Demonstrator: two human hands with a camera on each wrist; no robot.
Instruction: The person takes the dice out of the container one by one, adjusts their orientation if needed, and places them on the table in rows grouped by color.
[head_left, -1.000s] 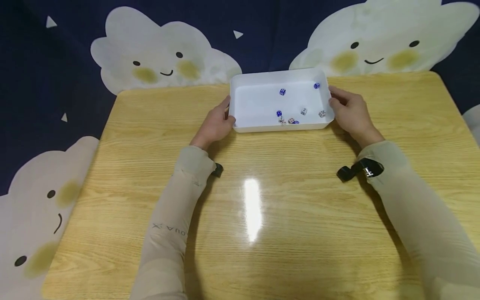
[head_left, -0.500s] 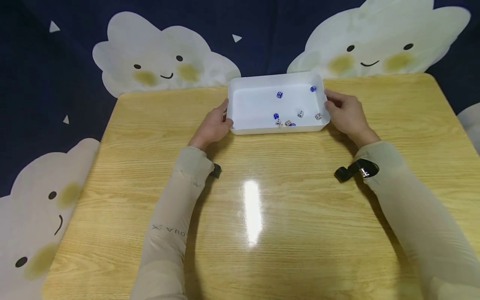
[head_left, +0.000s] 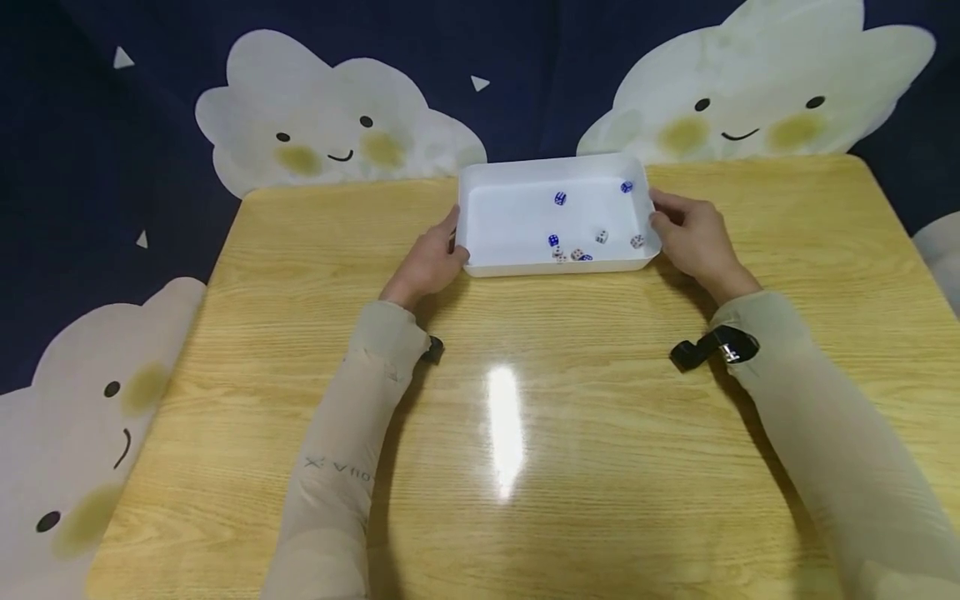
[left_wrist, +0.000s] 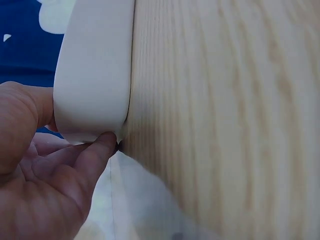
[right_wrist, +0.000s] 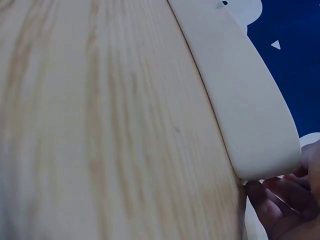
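Note:
A shallow white tray (head_left: 517, 271) sits at the far side of the wooden table. Scattered in its right half and along its near wall are several small dice, some blue, like this blue die (head_left: 560, 198), and some white, like this white die (head_left: 602, 237). At the tray's left end my left hand (head_left: 429, 262) grips the wall and corner; in the left wrist view a fingertip (left_wrist: 106, 140) meets the tray's lower edge beside the tabletop. My right hand (head_left: 699, 242) holds the opposite end, with its fingers (right_wrist: 260, 200) by the bottom corner in the right wrist view.
The wooden table (head_left: 480, 333) extends toward me and to both sides, with a bright light reflection in its middle. Behind it hangs a dark blue cloth (head_left: 525, 108) with smiling clouds. A black strap device (head_left: 723, 346) is on the right wrist.
The head view has shifted slightly, so the scene sits a little lower. Both hands keep their hold on the tray, and the dice lie as before within it.

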